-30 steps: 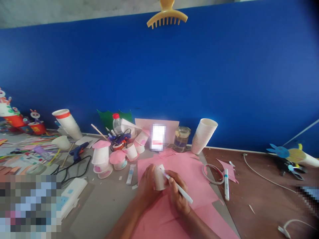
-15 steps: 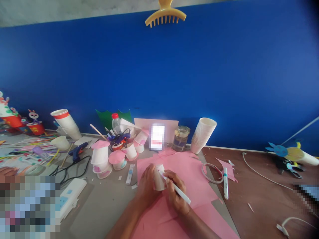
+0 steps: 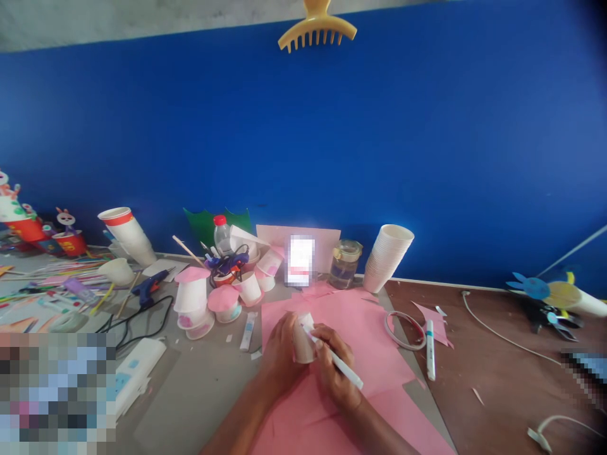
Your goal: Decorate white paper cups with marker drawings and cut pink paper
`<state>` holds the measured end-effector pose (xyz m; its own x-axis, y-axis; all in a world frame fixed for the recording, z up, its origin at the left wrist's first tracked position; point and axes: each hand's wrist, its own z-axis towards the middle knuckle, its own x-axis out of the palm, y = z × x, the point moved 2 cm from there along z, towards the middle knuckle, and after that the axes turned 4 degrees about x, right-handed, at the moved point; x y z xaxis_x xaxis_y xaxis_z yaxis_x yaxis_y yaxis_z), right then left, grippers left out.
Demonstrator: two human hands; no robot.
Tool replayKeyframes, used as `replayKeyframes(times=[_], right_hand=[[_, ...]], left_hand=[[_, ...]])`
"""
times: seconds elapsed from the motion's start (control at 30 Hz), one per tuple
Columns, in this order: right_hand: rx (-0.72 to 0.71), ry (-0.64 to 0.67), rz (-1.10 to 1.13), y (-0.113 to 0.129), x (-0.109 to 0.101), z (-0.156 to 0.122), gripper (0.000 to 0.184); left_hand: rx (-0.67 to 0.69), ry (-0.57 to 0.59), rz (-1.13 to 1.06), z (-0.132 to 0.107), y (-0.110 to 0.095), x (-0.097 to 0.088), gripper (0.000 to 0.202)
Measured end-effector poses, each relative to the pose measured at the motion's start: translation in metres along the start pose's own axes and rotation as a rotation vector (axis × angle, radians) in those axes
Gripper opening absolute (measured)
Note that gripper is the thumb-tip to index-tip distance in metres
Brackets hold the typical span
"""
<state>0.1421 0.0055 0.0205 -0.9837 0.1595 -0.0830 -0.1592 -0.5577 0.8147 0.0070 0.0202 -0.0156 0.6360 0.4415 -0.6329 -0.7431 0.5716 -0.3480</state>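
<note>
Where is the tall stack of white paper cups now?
In the head view the stack stands tilted by the blue wall, right of centre, just right of the glass jar.

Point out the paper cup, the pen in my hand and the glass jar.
paper cup [image 3: 302, 346], head view, its white side wall.
pen [image 3: 348, 374], head view, middle of barrel.
glass jar [image 3: 344, 266], head view, its clear body.

Paper cup [image 3: 302, 342] between hands, above paper sheet [image 3: 374, 354]; marker [image 3: 430, 349] right.
</note>
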Motion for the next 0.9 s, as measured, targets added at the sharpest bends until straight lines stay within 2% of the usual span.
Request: replayKeyframes(times=[0.5, 0.73, 0.9], right_hand=[[0.079, -0.038, -0.007, -0.005, 0.0, -0.001, 0.018], [0.244, -0.109, 0.033, -0.01, -0.003, -0.002, 0.021], [0.202, -0.075, 0.052, -0.007, -0.003, -0.001, 0.022]], left_hand=[[-0.042, 0.05, -0.002, -0.001, 0.002, 0.001, 0.06], [-0.034, 0.022, 0.007, 0.001, -0.001, 0.0, 0.06], [-0.036, 0.028, -0.005, 0.001, -0.001, -0.001, 0.061]])
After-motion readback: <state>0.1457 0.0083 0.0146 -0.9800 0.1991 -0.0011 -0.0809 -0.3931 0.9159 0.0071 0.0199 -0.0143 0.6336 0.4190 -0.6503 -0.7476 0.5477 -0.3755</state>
